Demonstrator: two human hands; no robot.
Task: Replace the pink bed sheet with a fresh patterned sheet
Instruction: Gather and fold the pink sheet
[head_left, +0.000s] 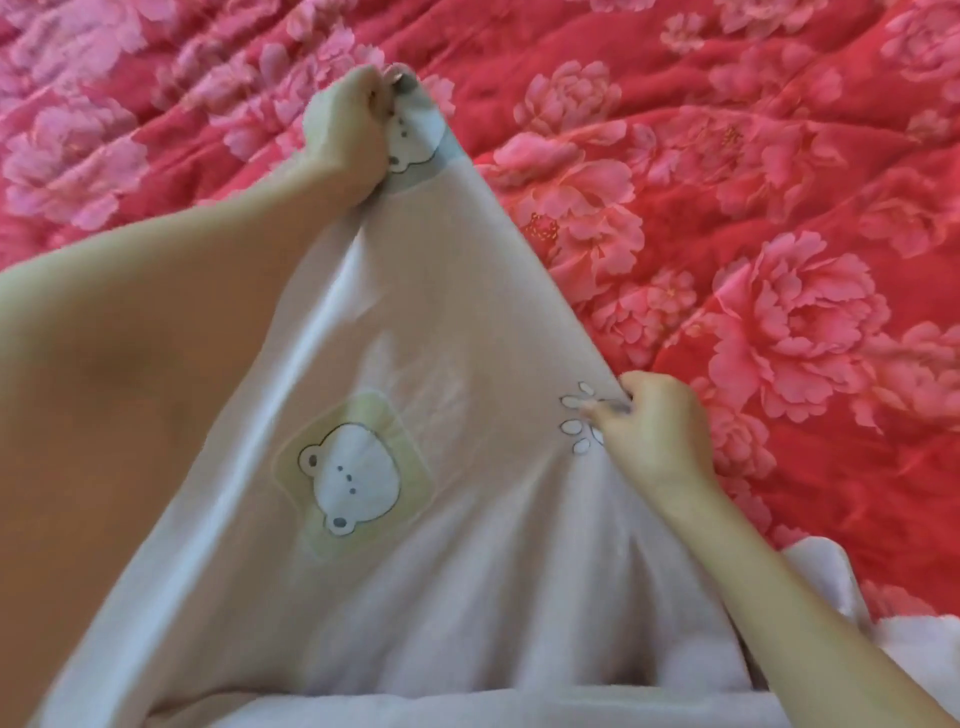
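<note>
A pale pink sheet (415, 322) printed with white bear faces and paw marks is stretched up in front of me, over a red bed cover with large pink flowers (753, 218). My left hand (348, 130) grips the sheet's far corner at the top centre, fingers curled round the grey-edged hem. My right hand (654, 431) pinches the sheet's right edge lower down, beside a paw print. The sheet hangs taut between the two hands and falls in folds toward me. More of the same fabric lies bunched at the bottom right (831, 587).
The flowered red cover (130, 130) fills the whole background, quilted and slightly rumpled. My left forearm (130, 364) crosses the left half of the view, close to the camera.
</note>
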